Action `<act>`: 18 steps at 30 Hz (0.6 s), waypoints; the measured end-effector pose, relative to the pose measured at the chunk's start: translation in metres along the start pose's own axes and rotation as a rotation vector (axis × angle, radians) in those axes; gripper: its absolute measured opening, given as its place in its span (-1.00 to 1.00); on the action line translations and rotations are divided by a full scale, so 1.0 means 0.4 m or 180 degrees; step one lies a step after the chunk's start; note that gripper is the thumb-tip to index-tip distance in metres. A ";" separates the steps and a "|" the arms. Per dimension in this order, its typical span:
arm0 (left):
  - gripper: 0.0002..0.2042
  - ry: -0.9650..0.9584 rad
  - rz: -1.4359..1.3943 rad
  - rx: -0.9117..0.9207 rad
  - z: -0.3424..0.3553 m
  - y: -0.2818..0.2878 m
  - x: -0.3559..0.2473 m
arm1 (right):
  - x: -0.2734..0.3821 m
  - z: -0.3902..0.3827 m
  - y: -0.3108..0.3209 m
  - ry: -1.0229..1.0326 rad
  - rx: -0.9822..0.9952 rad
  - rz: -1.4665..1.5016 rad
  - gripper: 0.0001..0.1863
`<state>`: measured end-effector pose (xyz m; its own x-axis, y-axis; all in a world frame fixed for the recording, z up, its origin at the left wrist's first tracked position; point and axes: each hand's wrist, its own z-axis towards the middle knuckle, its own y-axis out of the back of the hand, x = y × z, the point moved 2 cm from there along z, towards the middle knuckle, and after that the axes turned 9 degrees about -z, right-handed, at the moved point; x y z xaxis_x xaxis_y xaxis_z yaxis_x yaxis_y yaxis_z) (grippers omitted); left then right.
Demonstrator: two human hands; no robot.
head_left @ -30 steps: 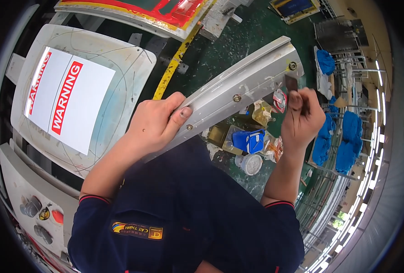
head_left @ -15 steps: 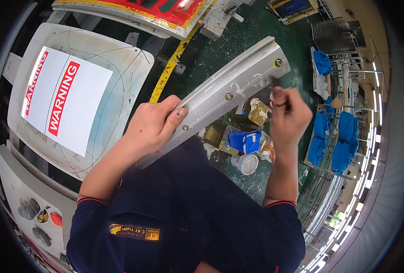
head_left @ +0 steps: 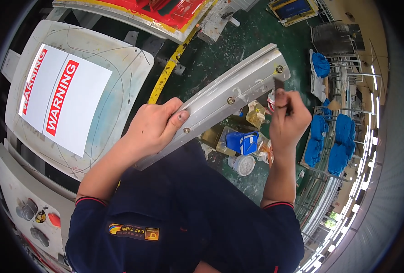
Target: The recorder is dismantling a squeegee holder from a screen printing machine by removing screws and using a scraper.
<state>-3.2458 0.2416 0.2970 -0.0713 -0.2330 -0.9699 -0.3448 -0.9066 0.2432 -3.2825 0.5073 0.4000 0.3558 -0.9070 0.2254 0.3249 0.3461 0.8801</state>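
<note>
A long grey metal bar [head_left: 211,107], shaped like a squeegee holder, slants up to the right in front of my body. Bolts run along its face, and whitish and yellow residue marks it. Near its lower end, my left hand [head_left: 153,127] is wrapped round it with the thumb on the face; the thumb's tip is stained dark. My right hand [head_left: 291,116], its fingers dark with smears, pinches a small dark scraper blade [head_left: 279,83]. The blade stands at the bar's lower edge by the far end; whether it touches cannot be told.
Left lies a rounded white board [head_left: 136,59] with a red-and-white printed sheet [head_left: 90,98]. Beyond is a red printing screen [head_left: 174,13]. Below the bar stand a blue container [head_left: 242,142] and a white bucket [head_left: 244,165]. Racks at right carry blue bundles [head_left: 341,145].
The bar's far end has dipped slightly. My right hand has shifted a little, and the blade shows more sharply. My left hand keeps its hold.
</note>
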 end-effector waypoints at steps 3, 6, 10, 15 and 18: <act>-0.64 0.0018 -0.0059 -0.0033 -0.001 -0.007 0.008 | 0.035 -0.015 -0.018 0.0289 0.0352 -0.0184 -0.86; -0.64 -0.0037 -0.0108 -0.0058 0.003 -0.001 0.012 | 0.007 0.006 -0.018 0.0094 -0.0192 0.0173 -0.78; -0.64 0.0095 0.0028 0.0072 0.000 -0.003 0.004 | 0.029 -0.013 -0.028 0.0371 -0.0015 -0.0025 -0.79; -0.64 0.0056 0.0010 0.0093 -0.007 -0.007 0.005 | -0.007 0.014 -0.011 -0.0595 0.0064 -0.0150 -0.76; -0.64 0.0076 0.0010 0.0175 0.017 -0.001 0.000 | 0.044 -0.033 -0.045 0.0258 0.0316 -0.0070 -0.84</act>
<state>-3.2519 0.2444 0.2969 -0.0504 -0.2447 -0.9683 -0.3956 -0.8853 0.2443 -3.2706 0.4883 0.3828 0.4205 -0.8903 0.1746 0.2463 0.2973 0.9225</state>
